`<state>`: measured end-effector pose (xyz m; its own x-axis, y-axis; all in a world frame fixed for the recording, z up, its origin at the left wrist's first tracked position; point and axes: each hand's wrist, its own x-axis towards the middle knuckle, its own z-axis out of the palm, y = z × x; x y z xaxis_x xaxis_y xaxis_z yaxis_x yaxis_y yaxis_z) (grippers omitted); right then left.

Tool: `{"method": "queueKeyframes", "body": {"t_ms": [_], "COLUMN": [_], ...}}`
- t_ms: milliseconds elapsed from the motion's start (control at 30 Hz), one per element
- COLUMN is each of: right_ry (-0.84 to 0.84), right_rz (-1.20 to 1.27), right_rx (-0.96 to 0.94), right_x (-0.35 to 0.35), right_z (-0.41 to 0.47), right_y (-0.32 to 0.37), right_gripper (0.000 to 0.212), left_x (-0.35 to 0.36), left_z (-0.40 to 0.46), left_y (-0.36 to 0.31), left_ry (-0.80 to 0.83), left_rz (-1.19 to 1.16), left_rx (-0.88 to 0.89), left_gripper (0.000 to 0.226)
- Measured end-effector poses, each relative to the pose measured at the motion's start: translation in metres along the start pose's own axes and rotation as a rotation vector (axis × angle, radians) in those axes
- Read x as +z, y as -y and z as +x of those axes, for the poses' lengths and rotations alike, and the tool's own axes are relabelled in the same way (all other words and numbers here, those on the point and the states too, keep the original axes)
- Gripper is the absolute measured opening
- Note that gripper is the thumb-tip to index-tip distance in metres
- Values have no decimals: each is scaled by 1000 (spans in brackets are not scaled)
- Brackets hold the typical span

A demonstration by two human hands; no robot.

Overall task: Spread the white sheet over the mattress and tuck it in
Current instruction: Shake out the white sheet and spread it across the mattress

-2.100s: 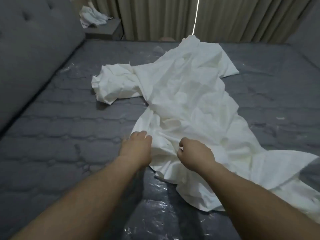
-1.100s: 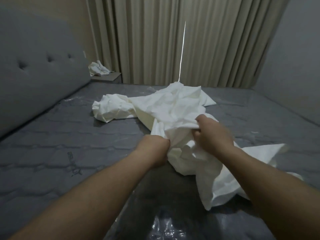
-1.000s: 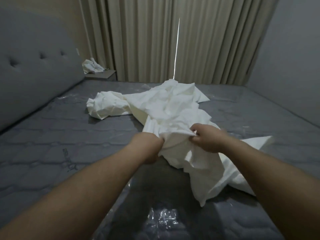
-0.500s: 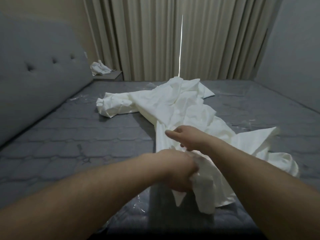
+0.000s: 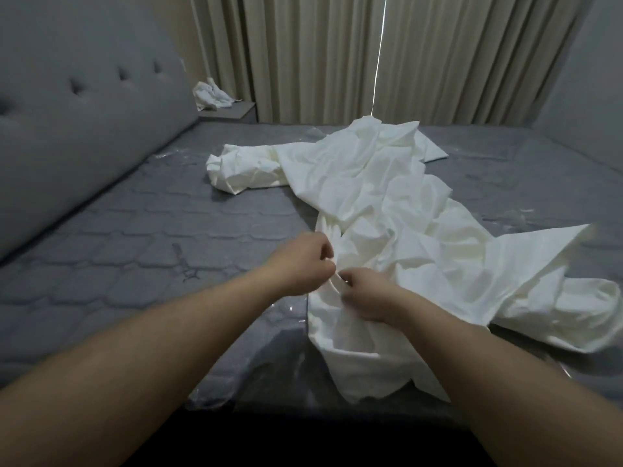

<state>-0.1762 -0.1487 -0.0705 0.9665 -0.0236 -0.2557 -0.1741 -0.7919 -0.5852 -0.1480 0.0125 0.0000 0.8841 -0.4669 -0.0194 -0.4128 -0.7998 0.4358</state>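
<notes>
The white sheet lies bunched in a crumpled ridge across the middle of the grey mattress, running from the curtain side to the near edge, with one flap trailing to the right and most of the mattress bare. Both hands meet at its near part: the left hand has its fingers curled in on a fold of cloth at the sheet's left margin, and the right hand pinches the same fold just beside it, the two hands almost touching. The risk, as I judge it, is that they have hold of a mid-cloth fold and not a true hem or corner; pulling apart from there would only drag the heap sideways or twist it tighter. A hard tug could also slide the far end off the mattress toward the curtain, and the clear plastic wrap on the mattress may let the cloth slip. Compared with half a second ago, the right hand, then open and reaching forward over the sheet, has come back and closed on the cloth, while the left hand has risen from low at the near edge to meet it; the sheet's overall lie has hardly altered.
</notes>
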Motion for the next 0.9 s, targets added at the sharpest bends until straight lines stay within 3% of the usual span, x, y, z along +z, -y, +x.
{"method": "queueKeyframes", "body": {"t_ms": [100, 167, 300, 433, 500, 567, 700, 733, 800, 900], "right_ry": [25, 230, 706, 852, 789, 587, -328, -476, -537, -390], "right_rz": [531, 612, 400, 10, -311, -588, -549, -586, -643, -413], "right_rx": [-53, -85, -145, -68, -55, -59, 89, 104, 120, 48], "right_x": [-11, -21, -33, -36, -41, -54, -102, -111, -116, -105], "right_z": [-16, -27, -39, -40, -30, -12, 12, 12, 11, 0], "right_y": [20, 28, 38, 42, 41, 29, -6, -9, 1, 49], "right_gripper": [40, 44, 49, 49, 43, 30, 26, 26, 26, 41], "left_x": [-2, -2, 2, 4, -5, -19, -66, -82, -105, -120], "left_z": [31, 47, 72, 81, 82, 84, 71, 60, 39, -4], "left_y": [19, 25, 41, 41, 47, 64, 95, 94, 90, 82], "left_ry": [-27, 17, 107, 110, -6, -180, -525, -575, -633, -635], "left_rz": [-228, -483, -1067, -1263, -1352, -1430, -1524, -1534, -1495, -1324], "left_rx": [-386, -558, -646, -671, -679, -673, -548, -494, -391, -300], "left_gripper": [45, 55, 59, 41, 35, 43, 40, 34, 25, 17]}}
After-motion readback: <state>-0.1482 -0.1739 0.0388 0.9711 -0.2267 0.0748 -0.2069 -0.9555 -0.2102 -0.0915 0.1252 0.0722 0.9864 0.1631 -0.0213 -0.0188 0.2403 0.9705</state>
